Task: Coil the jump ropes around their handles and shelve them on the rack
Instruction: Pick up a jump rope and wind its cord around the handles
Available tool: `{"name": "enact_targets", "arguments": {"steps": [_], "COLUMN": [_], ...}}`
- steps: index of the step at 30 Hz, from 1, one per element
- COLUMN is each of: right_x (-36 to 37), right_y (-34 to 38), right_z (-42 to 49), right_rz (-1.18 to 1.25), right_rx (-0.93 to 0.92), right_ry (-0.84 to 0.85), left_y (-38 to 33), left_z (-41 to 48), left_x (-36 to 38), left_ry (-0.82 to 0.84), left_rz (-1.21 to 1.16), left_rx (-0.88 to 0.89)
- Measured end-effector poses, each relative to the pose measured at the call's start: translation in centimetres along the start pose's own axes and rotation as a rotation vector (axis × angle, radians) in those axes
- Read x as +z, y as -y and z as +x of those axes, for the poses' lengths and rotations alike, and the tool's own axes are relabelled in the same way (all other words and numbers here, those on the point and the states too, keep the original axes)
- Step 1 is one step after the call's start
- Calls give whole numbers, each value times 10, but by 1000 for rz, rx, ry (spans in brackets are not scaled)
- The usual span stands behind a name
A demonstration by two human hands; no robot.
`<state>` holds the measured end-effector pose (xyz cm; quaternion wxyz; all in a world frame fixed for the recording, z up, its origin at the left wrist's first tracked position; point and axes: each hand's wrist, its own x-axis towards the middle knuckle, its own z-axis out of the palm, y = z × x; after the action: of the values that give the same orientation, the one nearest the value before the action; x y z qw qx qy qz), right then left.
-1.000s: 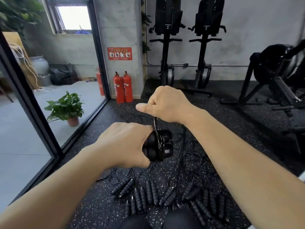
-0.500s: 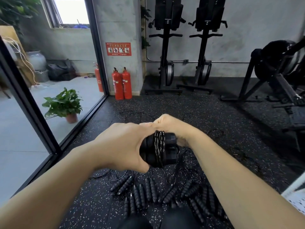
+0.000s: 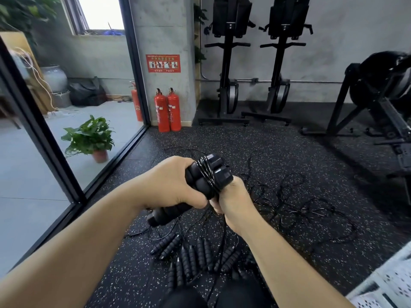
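My left hand (image 3: 175, 183) grips a pair of black jump rope handles (image 3: 211, 172) held together, tilted with their top ends up and to the right. Thin black rope is wound several turns around the handles near that top end. My right hand (image 3: 233, 201) sits just below and right of the handles, fingers closed on the rope where it leaves the coil. On the floor below lie several more black ribbed handles (image 3: 195, 258) in a row, with loose black rope (image 3: 295, 203) tangled to the right.
A glass wall with a black frame (image 3: 44, 138) runs along the left. Two red fire extinguishers (image 3: 168, 112) stand by a concrete pillar. Black gym machines (image 3: 251, 63) line the back and right. A white perforated crate (image 3: 387, 283) shows at the bottom right.
My right hand came down from above the handles to below them, carrying the rope around. The handles tilted so their top ends point up and right, and more turns sit on them.
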<state>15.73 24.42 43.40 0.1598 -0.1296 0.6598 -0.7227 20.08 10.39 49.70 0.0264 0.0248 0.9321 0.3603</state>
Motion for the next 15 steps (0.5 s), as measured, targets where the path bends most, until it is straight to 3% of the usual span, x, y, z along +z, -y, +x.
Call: {"name": "enact_targets", "arguments": {"steps": [8,15], "right_x": [-5,-4], "right_y": [5,6], "right_z": [-21,-26], "right_rz": [19,64], "right_rx": [-207,-207], "right_ry": [33,55], "left_y": [3,-3], "left_z": [9,6], "left_x": [-2,-5], "left_ry": [-10,-13], "left_rz": [-199,-36], "left_rx": [-99,-84]}}
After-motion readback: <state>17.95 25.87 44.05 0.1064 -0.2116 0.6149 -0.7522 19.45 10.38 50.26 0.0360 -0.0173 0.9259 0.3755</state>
